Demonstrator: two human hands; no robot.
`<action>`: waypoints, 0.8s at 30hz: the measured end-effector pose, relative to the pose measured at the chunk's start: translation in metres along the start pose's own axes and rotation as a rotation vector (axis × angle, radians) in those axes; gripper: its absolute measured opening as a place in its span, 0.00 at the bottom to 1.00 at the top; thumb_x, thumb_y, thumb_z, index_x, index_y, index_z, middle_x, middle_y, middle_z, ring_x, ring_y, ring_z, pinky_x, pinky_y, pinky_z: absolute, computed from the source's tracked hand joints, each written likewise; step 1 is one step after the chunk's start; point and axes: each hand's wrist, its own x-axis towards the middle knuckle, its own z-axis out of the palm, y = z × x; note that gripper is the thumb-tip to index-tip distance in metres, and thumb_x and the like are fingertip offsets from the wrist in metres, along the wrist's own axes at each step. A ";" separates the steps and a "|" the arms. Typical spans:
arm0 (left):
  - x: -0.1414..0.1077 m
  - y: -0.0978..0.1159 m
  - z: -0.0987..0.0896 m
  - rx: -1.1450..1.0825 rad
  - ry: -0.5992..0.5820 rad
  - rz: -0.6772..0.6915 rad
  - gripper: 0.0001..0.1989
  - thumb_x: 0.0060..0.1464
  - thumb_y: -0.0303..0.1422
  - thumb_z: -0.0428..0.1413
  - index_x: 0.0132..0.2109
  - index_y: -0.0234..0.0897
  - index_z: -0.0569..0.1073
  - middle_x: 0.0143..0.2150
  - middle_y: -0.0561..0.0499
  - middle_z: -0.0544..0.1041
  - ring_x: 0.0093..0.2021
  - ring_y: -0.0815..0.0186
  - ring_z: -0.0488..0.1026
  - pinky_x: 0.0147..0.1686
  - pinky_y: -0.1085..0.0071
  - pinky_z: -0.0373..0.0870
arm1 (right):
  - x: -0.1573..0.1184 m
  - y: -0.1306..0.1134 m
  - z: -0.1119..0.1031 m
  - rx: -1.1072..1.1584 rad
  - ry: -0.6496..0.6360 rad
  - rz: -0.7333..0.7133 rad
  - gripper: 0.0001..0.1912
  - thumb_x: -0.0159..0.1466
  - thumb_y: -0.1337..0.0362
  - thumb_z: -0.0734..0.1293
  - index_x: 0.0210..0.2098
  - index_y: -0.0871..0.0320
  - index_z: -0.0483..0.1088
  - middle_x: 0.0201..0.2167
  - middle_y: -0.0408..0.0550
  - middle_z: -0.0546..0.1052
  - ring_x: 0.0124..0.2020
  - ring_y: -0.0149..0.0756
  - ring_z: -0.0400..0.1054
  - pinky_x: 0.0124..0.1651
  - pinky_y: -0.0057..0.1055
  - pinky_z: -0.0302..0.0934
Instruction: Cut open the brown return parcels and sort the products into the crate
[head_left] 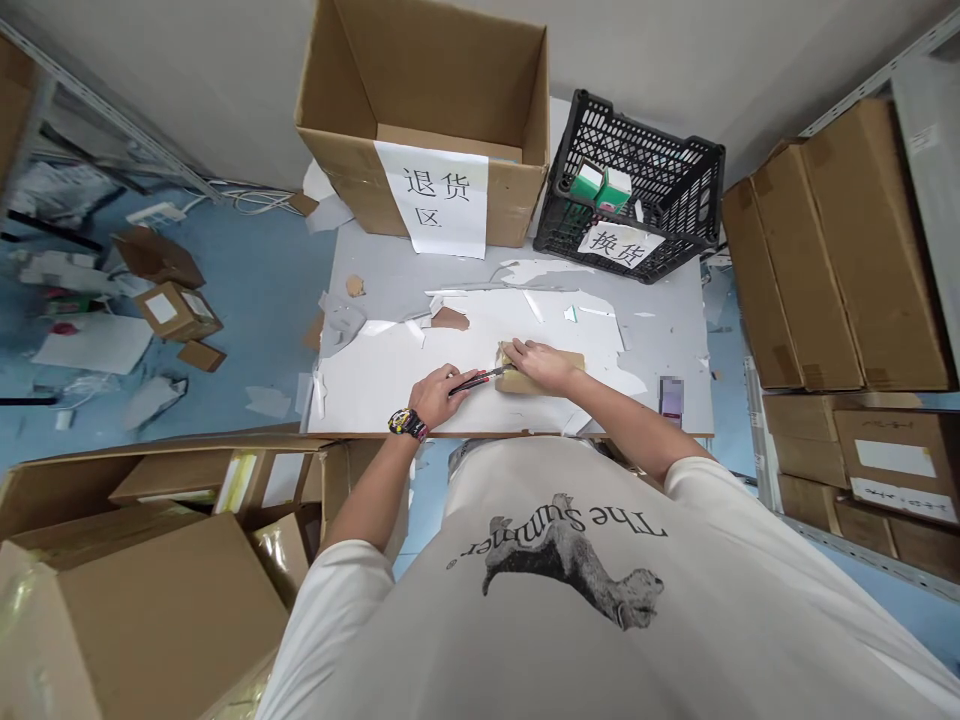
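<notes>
On the table's white, torn surface lies a small tan package near the front edge. My right hand rests on top of it with the fingers bent over its left part; whether they pinch anything is hidden. My left hand, with a watch on the wrist, is closed around a dark and red cutting tool. The tool points right, and its tip meets the package's left end beside my right fingers.
A large open cardboard box and a black crate with green and white boxes stand at the back. A phone lies at the right. Cartons flank the table; paper scraps litter it.
</notes>
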 end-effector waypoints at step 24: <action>0.014 -0.032 -0.018 0.048 0.133 -0.165 0.26 0.75 0.42 0.58 0.76 0.55 0.80 0.60 0.42 0.80 0.55 0.50 0.79 0.45 0.61 0.74 | -0.014 -0.006 0.014 0.089 0.024 -0.078 0.34 0.78 0.74 0.57 0.81 0.57 0.67 0.69 0.60 0.80 0.67 0.53 0.74 0.73 0.50 0.67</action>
